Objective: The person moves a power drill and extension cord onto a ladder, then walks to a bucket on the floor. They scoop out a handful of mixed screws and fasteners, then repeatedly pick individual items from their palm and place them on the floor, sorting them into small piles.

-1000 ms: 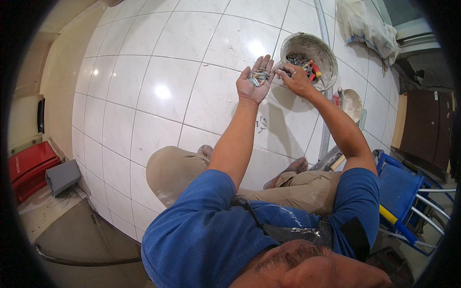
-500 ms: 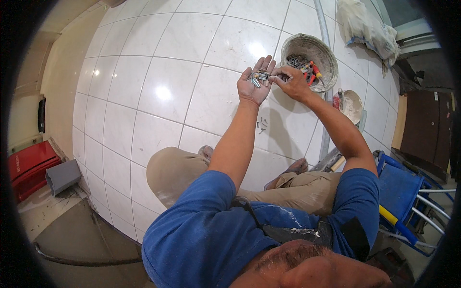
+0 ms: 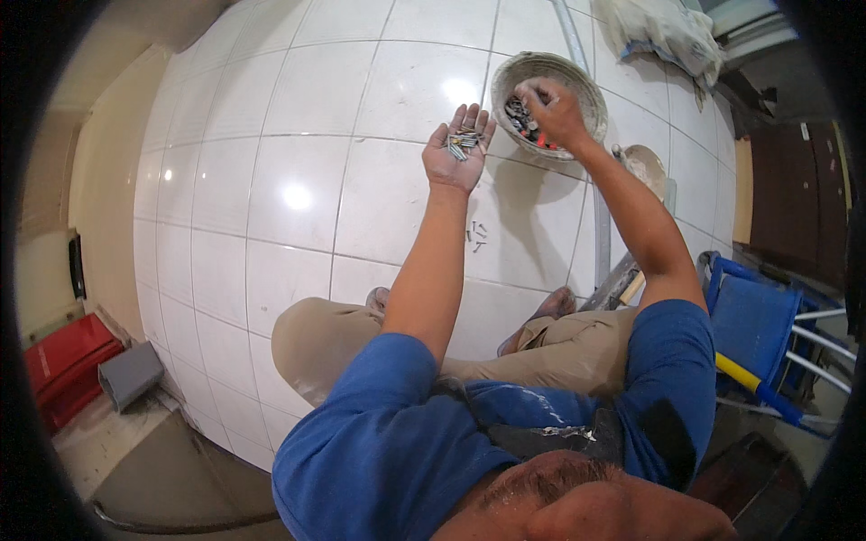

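Observation:
Palm up over the tiles, my left hand (image 3: 450, 173) bears a small pile of metal screws (image 3: 463, 143), its fingers stretched out beneath them. My right hand (image 3: 557, 112) hangs over a mortar-smeared bucket (image 3: 594, 101) to the right, thumb and fingers drawn together. Whatever they pinch, if anything, is too small to make out. Inside the bucket lie a heap of dark metal hardware (image 3: 517, 115) and red-orange tool handles (image 3: 543, 141), partly hidden by the right hand. A few loose screws (image 3: 477, 236) lie on the floor below my left hand.
A long metal bar (image 3: 602, 230) runs along the floor past the bucket. Beside it sits a whitish bowl (image 3: 646, 169). A blue folding chair (image 3: 756, 325) stands at right, a pale sack (image 3: 663, 41) at far right. A red case (image 3: 72, 361) and grey box (image 3: 131, 374) lie left.
My right hand has left the left palm and moved up and right over the bucket. The left hand stays palm up with the screws. The whole view has shifted slightly.

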`<state>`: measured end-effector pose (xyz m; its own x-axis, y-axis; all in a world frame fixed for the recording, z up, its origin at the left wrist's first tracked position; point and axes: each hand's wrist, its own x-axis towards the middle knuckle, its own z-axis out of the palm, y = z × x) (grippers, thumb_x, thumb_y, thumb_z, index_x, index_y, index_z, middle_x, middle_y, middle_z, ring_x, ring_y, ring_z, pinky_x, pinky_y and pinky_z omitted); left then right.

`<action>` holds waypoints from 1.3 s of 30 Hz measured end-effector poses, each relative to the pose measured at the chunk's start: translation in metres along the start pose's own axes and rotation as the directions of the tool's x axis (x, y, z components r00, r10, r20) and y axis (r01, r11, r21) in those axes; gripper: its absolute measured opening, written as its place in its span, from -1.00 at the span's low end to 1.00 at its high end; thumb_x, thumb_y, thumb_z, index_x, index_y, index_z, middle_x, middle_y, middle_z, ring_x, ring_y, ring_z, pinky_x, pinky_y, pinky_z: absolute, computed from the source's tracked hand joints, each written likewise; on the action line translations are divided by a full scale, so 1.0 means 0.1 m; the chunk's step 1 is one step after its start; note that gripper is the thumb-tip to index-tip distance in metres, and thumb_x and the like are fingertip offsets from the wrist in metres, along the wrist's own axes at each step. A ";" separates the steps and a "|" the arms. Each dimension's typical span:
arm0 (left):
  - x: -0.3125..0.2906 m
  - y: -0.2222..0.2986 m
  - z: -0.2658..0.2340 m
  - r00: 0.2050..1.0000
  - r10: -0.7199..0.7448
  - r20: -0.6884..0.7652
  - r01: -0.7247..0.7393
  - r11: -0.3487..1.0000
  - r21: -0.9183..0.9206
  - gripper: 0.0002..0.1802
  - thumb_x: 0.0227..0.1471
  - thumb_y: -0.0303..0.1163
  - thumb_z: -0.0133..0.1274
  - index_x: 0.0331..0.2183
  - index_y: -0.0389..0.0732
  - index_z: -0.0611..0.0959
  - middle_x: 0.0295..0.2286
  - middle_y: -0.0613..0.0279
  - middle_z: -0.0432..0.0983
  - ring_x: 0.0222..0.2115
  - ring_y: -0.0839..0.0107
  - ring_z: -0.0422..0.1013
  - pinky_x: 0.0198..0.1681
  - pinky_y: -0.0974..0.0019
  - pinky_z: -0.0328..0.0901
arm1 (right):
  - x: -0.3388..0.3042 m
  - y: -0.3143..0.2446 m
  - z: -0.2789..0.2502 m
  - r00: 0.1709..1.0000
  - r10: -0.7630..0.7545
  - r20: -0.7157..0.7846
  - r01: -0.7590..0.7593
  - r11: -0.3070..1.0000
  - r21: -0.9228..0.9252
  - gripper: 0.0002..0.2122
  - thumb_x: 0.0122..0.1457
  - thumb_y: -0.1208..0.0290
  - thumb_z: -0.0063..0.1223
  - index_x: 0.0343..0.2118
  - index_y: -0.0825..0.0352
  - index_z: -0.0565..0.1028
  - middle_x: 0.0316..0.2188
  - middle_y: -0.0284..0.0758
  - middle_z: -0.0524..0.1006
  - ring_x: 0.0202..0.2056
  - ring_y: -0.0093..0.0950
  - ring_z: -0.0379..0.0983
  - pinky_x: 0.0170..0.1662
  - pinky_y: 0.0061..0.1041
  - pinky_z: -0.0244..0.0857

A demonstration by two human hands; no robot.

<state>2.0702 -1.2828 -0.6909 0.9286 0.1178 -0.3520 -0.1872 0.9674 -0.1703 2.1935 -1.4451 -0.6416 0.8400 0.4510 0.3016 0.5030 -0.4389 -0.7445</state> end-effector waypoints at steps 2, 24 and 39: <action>0.03 -0.03 0.05 1.000 0.003 -0.023 -0.001 0.996 0.089 -0.51 0.24 -0.26 -0.34 0.06 -0.36 0.41 -0.09 -0.04 0.45 -0.07 0.08 0.39 0.14 -0.09 0.27 | 0.15 0.19 -0.22 0.990 0.102 -0.103 -0.099 0.995 0.033 -0.73 0.22 0.22 0.14 -0.27 0.39 0.61 -0.50 -0.32 0.58 -0.45 -0.55 0.46 -0.31 -0.52 0.36; 1.50 -1.13 0.41 0.965 -0.045 -0.258 0.225 0.644 0.731 -0.51 0.29 -0.12 -0.29 0.05 -0.32 0.31 -0.17 -0.06 0.40 -0.15 0.02 0.38 0.04 -0.04 0.31 | 0.22 0.84 -0.68 0.883 0.438 -0.169 -0.449 0.893 -0.035 -0.62 0.15 0.04 0.09 -0.27 0.32 0.65 -0.38 -0.05 0.62 -0.29 -0.12 0.57 -0.15 -0.29 0.40; 0.75 -0.39 0.11 0.941 0.168 0.294 -0.057 -0.778 0.626 -0.22 0.05 -0.31 0.07 0.23 -0.42 0.22 -0.01 -0.28 0.46 0.00 -0.03 0.44 0.09 0.16 0.30 | 0.28 1.05 0.11 0.939 0.174 0.296 -0.104 0.966 -0.237 -0.71 -0.01 0.49 0.01 -0.19 0.26 0.62 -0.21 -0.06 0.60 -0.11 -0.09 0.51 0.03 -0.21 0.35</action>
<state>2.1508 -1.3088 -0.7007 0.9364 0.3395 -0.0887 0.2935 -0.6193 0.7282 2.2678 -1.4699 -0.7177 0.8164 0.5771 -0.0222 0.4468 -0.6554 -0.6090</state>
